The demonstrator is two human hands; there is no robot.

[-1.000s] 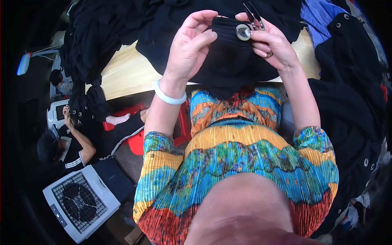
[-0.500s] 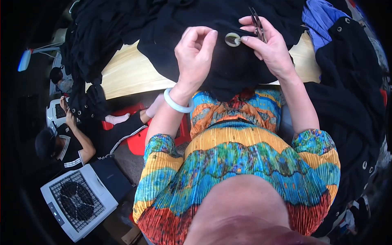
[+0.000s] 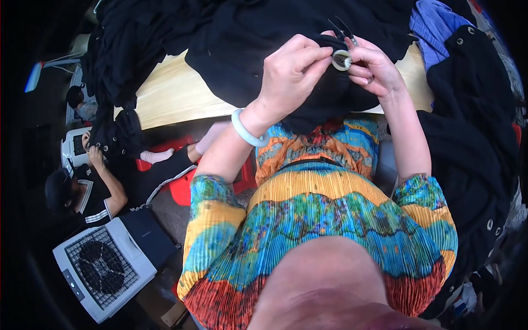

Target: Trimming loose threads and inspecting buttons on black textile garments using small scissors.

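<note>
My right hand point(image 3: 375, 69) is closed around small dark thread snips point(image 3: 345, 33), their blades pointing up past the fingers. A round button point(image 3: 341, 60) with a pale rim and darker middle is at the same hand's fingertips. My left hand point(image 3: 291, 71), with a pale bangle at the wrist, is closed in a pinch at the button's left edge; what lies between its fingertips is hidden or too fine to make out. A fold of black cloth point(image 3: 325, 39) rises behind the fingers. The black garment point(image 3: 242, 60) spreads below both hands, over the table and down to my lap.
Wooden tabletop point(image 3: 179, 91) shows on both sides of the garment. A blue-purple cloth point(image 3: 437, 30) and black fabric with round buttons point(image 3: 467, 66) lie to the right. At left another person point(image 3: 99, 190) handles dark cloth, near a grey-white fan unit point(image 3: 104, 269) and red stool point(image 3: 184, 190).
My left hand has moved right and now meets the right hand at the button. The button has shifted right and turned. The snips tilt more to the left, and cloth is raised behind the fingers.
</note>
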